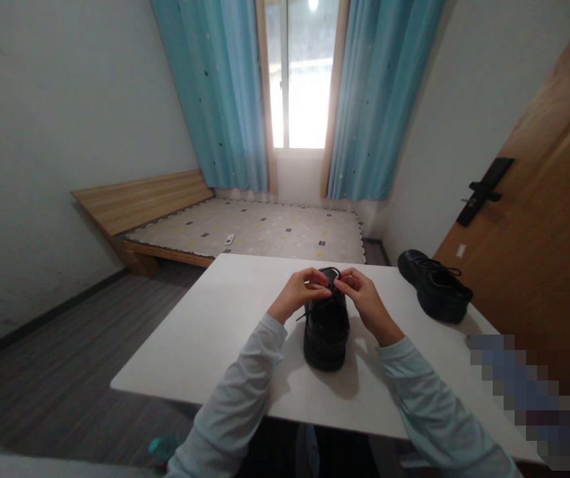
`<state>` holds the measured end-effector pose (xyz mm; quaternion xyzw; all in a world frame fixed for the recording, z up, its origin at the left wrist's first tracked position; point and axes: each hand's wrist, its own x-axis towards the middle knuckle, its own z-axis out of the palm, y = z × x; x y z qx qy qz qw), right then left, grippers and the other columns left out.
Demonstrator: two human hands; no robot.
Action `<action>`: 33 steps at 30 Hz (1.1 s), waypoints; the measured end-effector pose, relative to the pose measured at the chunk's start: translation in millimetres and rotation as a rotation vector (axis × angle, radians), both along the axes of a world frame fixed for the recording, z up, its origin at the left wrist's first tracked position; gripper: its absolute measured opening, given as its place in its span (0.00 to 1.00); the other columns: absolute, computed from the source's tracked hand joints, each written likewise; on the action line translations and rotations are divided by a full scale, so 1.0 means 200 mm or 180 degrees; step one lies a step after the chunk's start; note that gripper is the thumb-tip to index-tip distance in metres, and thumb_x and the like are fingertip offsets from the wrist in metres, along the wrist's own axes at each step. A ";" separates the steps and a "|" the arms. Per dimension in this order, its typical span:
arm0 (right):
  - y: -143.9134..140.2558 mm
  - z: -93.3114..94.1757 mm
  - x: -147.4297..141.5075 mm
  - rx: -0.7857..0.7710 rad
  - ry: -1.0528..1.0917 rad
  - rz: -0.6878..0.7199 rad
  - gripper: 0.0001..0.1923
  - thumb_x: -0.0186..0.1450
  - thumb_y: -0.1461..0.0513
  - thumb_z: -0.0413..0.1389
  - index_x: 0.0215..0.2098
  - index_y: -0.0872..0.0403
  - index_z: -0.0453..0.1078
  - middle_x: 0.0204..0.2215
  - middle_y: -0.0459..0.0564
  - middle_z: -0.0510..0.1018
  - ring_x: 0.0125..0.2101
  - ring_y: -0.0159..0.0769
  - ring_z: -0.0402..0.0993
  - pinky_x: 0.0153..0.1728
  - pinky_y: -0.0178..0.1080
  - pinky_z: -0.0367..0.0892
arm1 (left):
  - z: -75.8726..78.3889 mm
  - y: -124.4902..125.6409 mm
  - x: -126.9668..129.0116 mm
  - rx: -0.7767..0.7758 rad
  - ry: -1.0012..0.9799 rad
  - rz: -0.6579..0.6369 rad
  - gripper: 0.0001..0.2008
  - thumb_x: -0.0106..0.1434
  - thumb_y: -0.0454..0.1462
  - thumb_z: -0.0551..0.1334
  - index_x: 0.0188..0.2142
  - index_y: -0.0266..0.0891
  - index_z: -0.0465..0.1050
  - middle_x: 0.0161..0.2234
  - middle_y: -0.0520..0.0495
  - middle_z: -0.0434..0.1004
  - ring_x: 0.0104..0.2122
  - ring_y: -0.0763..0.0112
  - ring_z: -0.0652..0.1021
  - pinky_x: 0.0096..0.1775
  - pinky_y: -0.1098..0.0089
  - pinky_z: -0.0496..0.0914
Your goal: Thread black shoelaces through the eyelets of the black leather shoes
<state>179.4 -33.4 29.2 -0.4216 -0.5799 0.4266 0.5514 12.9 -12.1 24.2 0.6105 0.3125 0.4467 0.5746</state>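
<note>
A black lace-up shoe [325, 332] stands upright on the white table [205, 332], its heel towards me. My left hand [305, 290] is at the left of the shoe's lacing, thumb and fingers pinched together on the shoelace. From the right, my right hand [359, 292] pinches the lace as well, close to the left fingertips. A loop of black shoelace [333, 269] shows between the two hands, and a loose lace end sticks out to the left below my left hand. The exact grip on the thin lace is partly hidden by the fingers.
Another black shoe [434, 285] lies near the table's right edge, beside the wooden door [538, 219]. A bed [275, 229] with a white remote [229, 239] stands beyond the table, below a window with blue curtains [229, 99]. A pixelated patch covers the table's right corner.
</note>
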 end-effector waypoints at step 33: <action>0.02 0.00 0.03 -0.0288 0.0338 -0.0136 0.10 0.51 0.56 0.60 0.24 0.53 0.66 0.24 0.43 0.70 0.26 0.30 0.65 0.33 0.36 0.64 | -0.03 0.03 0.01 0.1360 0.1444 0.0624 0.09 0.52 0.41 0.66 0.29 0.37 0.73 0.30 0.50 0.74 0.31 0.72 0.72 0.32 0.74 0.65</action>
